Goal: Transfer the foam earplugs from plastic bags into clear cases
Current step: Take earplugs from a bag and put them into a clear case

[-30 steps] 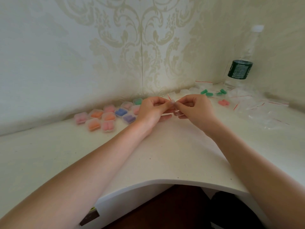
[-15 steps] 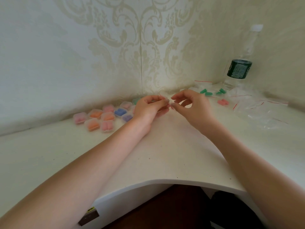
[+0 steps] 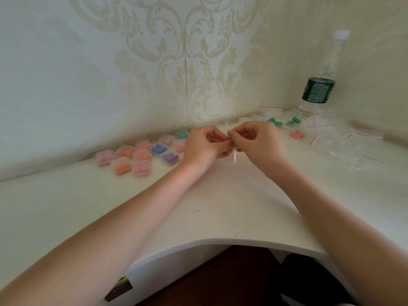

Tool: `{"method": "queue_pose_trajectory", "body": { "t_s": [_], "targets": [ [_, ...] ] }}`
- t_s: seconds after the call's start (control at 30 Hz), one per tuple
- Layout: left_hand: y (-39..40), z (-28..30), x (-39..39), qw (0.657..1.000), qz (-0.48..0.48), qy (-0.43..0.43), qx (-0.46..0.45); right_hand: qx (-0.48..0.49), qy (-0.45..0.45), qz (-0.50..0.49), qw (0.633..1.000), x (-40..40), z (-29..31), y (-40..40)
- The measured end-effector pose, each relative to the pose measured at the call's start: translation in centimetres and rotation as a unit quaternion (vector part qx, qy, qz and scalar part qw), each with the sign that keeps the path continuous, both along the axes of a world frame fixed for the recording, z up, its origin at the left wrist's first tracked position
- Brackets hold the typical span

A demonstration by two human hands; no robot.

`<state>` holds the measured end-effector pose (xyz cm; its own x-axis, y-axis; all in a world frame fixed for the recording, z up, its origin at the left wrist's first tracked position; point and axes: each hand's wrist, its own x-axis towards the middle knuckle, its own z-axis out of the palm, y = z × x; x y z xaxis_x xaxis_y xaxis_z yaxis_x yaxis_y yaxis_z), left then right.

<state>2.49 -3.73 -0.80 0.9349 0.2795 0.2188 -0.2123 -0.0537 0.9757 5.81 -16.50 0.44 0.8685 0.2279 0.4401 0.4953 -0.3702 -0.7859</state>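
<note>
Since half a second ago, both hands have been drawn together again above the middle of the desk (image 3: 66, 206), and a small clear plastic bag (image 3: 234, 156) with a red strip is now seen hanging below them. A white corner desk is shown, bounded at the back by two patterned walls meeting just behind the hands and cut at the front by a curved inward edge; a broad bare stretch of surface is left between that edge and the hands. A clear water bottle (image 3: 319, 85) with a dark label is stood upright in the far right corner. A loose heap of empty bags (image 3: 344, 142) is spread along the right side, near the wall. A cluster of filled clear cases (image 3: 141, 155), holding pink, orange, blue, purple and green earplugs, is set at the left, close to the back wall and just beside the left hand (image 3: 202, 146). Loose green earplugs (image 3: 274, 122) and pink earplugs (image 3: 297, 135) are laid behind the right hand (image 3: 256, 142). The bag is pinched at its top by the curled fingers of both hands; whether earplugs are inside cannot be told.
</note>
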Motion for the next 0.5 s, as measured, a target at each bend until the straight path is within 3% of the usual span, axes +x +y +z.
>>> {"method": "queue_pose_trajectory", "body": {
  "t_s": [0.13, 0.5],
  "targets": [
    [-0.01, -0.08, -0.11, 0.999, -0.038, 0.002, -0.011, -0.06, -0.047, -0.016, 0.997, 0.06, -0.01, 0.0],
    [0.32, 0.19, 0.16, 0.995, -0.012, 0.025, -0.099, -0.027, -0.046, 0.006, 0.999, 0.4, -0.05, -0.26]
  ]
}}
